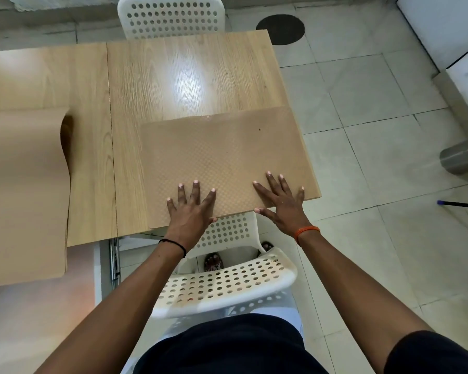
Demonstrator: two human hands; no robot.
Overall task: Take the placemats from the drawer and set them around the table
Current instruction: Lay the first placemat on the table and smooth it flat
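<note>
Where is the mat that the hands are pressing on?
In the head view, the placemat lies flat at the table's near right corner, under the left hand and right hand, just above the white chair.

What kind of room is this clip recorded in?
Probably a dining area in a home or small canteen: a light wooden table with white perforated plastic chairs on opposite sides, a tan textured placemat laid at one seat, and a pale tiled floor.
</note>
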